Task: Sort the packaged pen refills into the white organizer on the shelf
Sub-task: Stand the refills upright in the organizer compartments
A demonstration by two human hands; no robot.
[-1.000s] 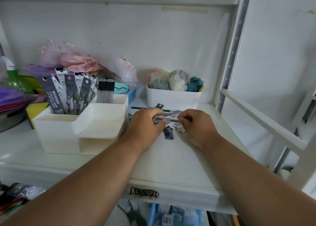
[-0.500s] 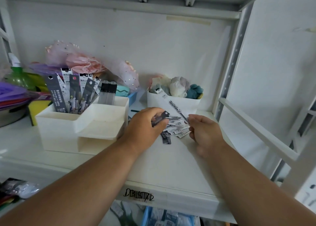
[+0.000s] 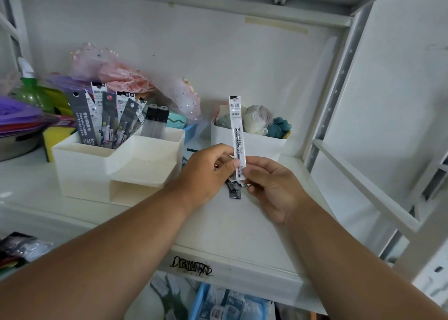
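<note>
Both hands pinch one white refill packet (image 3: 237, 135) upright just right of the white organizer (image 3: 116, 167), probably to read its label: left hand (image 3: 206, 171) fingers curled on its edge, right hand (image 3: 269, 186) gripping its bottom.

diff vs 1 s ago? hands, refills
Both hands, left hand and right hand, rose off the pile and now pinch one white refill pack upright; earlier it lay flat. The organizer and its packs stayed put.
</note>
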